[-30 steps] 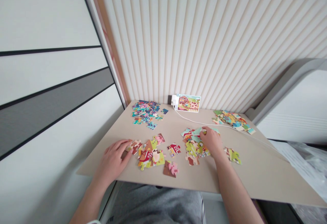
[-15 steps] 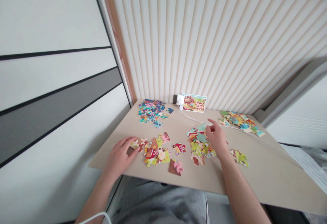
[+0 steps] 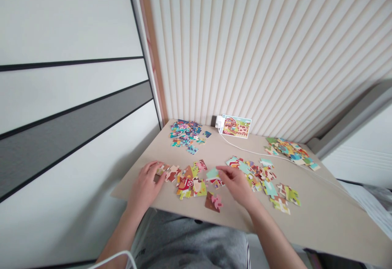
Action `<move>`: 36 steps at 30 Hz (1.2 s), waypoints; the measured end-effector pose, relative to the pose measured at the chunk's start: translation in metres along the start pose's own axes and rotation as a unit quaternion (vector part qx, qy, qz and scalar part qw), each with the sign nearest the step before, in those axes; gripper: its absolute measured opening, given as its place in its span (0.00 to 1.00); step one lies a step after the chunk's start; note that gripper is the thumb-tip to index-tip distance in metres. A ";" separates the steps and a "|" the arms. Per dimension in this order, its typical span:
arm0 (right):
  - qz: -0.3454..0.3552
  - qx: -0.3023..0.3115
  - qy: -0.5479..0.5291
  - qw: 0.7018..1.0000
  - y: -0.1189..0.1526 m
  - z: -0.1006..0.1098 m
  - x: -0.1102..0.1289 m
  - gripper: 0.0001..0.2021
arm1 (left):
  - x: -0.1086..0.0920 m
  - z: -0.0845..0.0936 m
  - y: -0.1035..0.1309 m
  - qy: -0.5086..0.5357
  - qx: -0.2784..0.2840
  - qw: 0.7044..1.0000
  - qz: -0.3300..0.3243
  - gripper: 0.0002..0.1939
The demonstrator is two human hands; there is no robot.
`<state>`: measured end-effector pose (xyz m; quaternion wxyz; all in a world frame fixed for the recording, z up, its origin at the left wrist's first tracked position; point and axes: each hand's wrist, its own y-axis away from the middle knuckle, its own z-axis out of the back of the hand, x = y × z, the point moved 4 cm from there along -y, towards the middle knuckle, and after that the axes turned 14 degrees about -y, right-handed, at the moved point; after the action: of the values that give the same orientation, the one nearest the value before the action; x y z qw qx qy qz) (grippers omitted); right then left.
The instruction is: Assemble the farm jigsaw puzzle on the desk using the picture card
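My right hand (image 3: 234, 181) pinches a light-blue puzzle piece (image 3: 212, 173) above a red barn piece, which it partly covers. My left hand (image 3: 147, 181) rests at the table's left front, fingers apart, its fingertips beside brown and cream pieces (image 3: 173, 173); whether it grips one is hidden. Between the hands lies a cluster of joined pieces with a red barn door (image 3: 185, 184). Nearer the front edge is a brown piece with a pink pig (image 3: 213, 202). Right of my right hand spreads a loose pile of farm pieces (image 3: 255, 175).
A blue-purple puzzle pile (image 3: 185, 132) sits at the back left, another colourful pile (image 3: 289, 149) at the back right. A farm picture card (image 3: 237, 126) leans by the pleated wall near a white plug (image 3: 219, 122). Its white cable (image 3: 245, 150) crosses the table (image 3: 330, 211).
My right hand has moved left from the farm pile with the light-blue piece. Several pieces in that pile lie spread further right and forward. My left hand has stayed about where it was.
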<state>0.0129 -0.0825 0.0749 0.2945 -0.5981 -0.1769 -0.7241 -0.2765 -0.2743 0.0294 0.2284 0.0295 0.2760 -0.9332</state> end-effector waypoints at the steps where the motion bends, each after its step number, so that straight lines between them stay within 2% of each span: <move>1: 0.002 0.040 0.005 0.999 0.008 -0.017 0.008 0.18 | 0.002 -0.001 0.000 -0.015 -0.002 1.000 0.008 0.17; 4: 0.012 0.096 0.020 0.995 0.025 -0.060 0.029 0.16 | 0.004 -0.002 0.001 -0.047 -0.007 0.999 0.014 0.17; 6: 0.042 0.115 0.028 0.992 0.029 -0.085 0.038 0.16 | 0.001 -0.001 0.001 -0.046 -0.003 0.999 -0.009 0.17; 9: 0.093 0.115 0.047 0.988 0.031 -0.106 0.045 0.19 | -0.010 0.006 0.001 -0.008 0.018 0.994 -0.105 0.20; 12: 0.131 0.118 0.078 0.981 0.037 -0.109 0.049 0.20 | -0.024 0.012 0.002 0.010 0.067 0.972 -0.225 0.26; 14: 0.139 0.108 0.092 0.980 0.044 -0.099 0.049 0.18 | -0.028 0.012 0.003 0.002 0.093 0.956 -0.277 0.28; 16: 0.138 0.083 0.100 0.982 0.053 -0.080 0.046 0.16 | -0.028 0.009 0.003 -0.011 0.100 0.951 -0.293 0.27; 21: 0.125 -0.005 0.169 0.978 0.080 -0.019 0.013 0.14 | -0.020 -0.003 0.003 -0.002 0.080 0.964 -0.253 0.23; 23: 0.124 -0.064 0.212 0.967 0.091 0.006 -0.003 0.14 | -0.018 -0.006 0.003 0.013 0.073 0.971 -0.225 0.23; 25: 0.131 -0.080 0.257 0.954 0.101 0.021 -0.017 0.15 | -0.016 -0.007 0.003 0.025 0.067 0.977 -0.203 0.21; 28: 0.150 -0.073 0.306 0.937 0.114 0.034 -0.030 0.16 | -0.014 -0.006 0.002 0.032 0.061 0.979 -0.190 0.19; 32: 0.160 -0.102 0.339 0.922 0.128 0.041 -0.040 0.16 | -0.017 0.002 0.000 0.018 0.035 0.981 -0.189 0.22; 34: 0.156 -0.114 0.353 0.916 0.132 0.041 -0.042 0.16 | -0.030 0.011 0.000 0.014 0.017 0.977 -0.212 0.22; 36: 0.148 -0.127 0.365 0.910 0.134 0.040 -0.043 0.16 | -0.055 0.020 0.004 0.017 0.023 0.966 -0.259 0.21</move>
<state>0.1331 -0.1512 0.0291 0.3637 -0.3438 0.1266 -0.8565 -0.2248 -0.2649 0.0542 -0.0263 -0.0216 0.2563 -0.9660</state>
